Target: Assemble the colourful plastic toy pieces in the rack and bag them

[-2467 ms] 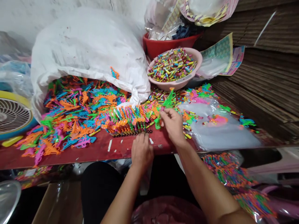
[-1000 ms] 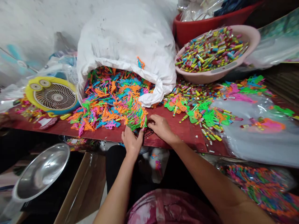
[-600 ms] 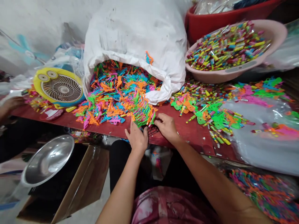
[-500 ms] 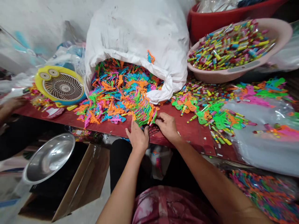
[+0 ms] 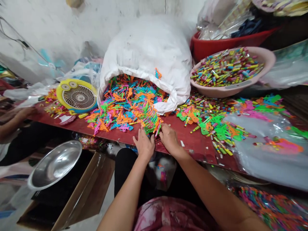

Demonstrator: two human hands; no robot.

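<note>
Here, right in front of the mouth of the white sack (image 5: 149, 45), a tight row of plastic toys (image 5: 150, 120), green, orange and pink, sits at the table's near edge, with 2 bare hands at its near end. The left hand (image 5: 144, 144) has its thumb standing away from the fingers, while the right hand (image 5: 169, 138) comes in from the other side with its fingers curled; the tips are lost against the row, so whether either one is pinching anything, I cannot tell. A little black rack (image 5: 157, 140) peeks out between them, and I'd judge this row well filled, perhaps with only a few places left. Plenty remains, though: a big loose heap of toys (image 5: 115, 112) spills from the sack's mouth, and to the sack's right a pink basin (image 5: 216, 92) is piled with wrapped tubes (image 5: 226, 69). Farther right of the sack and nearer the person, green toys with tubes (image 5: 220, 130) lie scattered beside clear plastic bags (image 5: 264, 163), and below those, bundled rows (image 5: 271, 205) look like finished work. So, some done, much left!
</note>
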